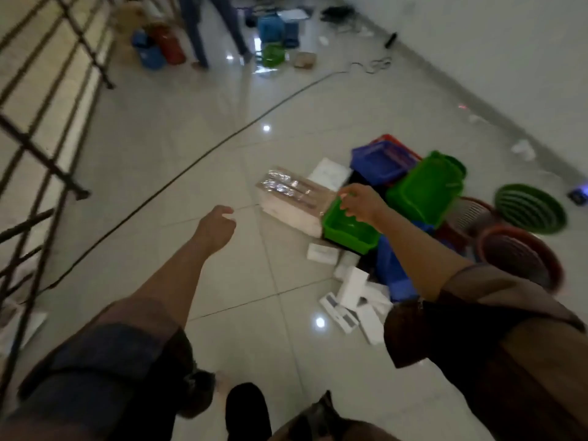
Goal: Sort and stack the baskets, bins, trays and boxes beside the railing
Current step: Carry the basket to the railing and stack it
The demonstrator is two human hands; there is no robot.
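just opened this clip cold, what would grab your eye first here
The heap of bright plastic at right: the right hand holds the rim of a small green bin, with a larger green bin and a blue tray behind it. White boxes lie scattered on the glossy tiled floor in front. The left hand hangs loosely curled and holds nothing, and the dark railing runs along the left edge.

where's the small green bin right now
In the head view, right of centre, the small green bin is held at its rim by the right hand, beside the plastic-wrapped box.
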